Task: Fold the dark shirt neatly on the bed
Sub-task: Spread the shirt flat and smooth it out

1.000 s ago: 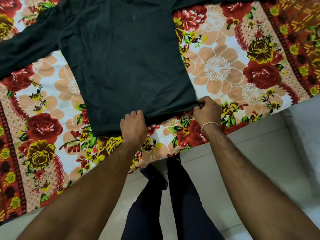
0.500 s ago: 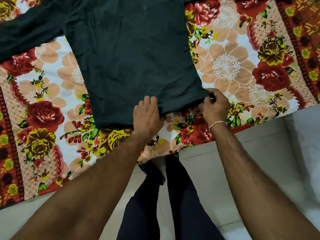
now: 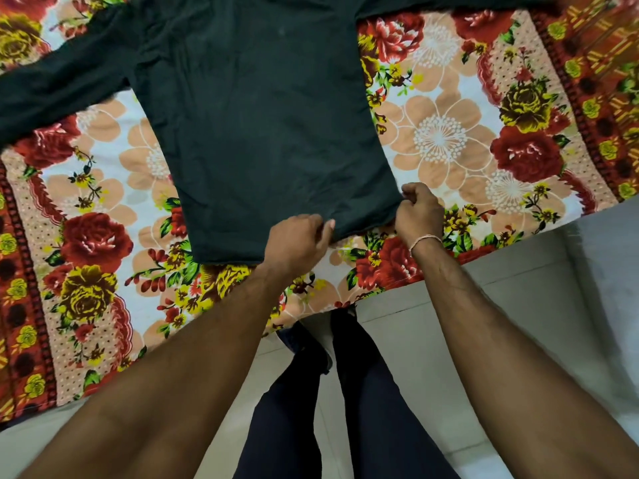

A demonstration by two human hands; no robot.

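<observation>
The dark shirt (image 3: 262, 126) lies spread flat on the bed, which has a floral sheet (image 3: 449, 140); its body runs toward me and its sleeves stretch out left and right at the top. My left hand (image 3: 297, 242) pinches the bottom hem near its middle. The hem's right corner is gripped by my right hand (image 3: 418, 212), which wears a thin bracelet at the wrist. The collar is cut off by the top of the view.
The bed's near edge runs diagonally from lower left to right, just below my hands. Pale tiled floor (image 3: 518, 323) lies beyond it, with my legs in dark trousers (image 3: 311, 409) standing close to the bed.
My left hand has turned from lying flat on the hem to pinching it. My right hand keeps hold of the right corner. The view has shifted slightly.
</observation>
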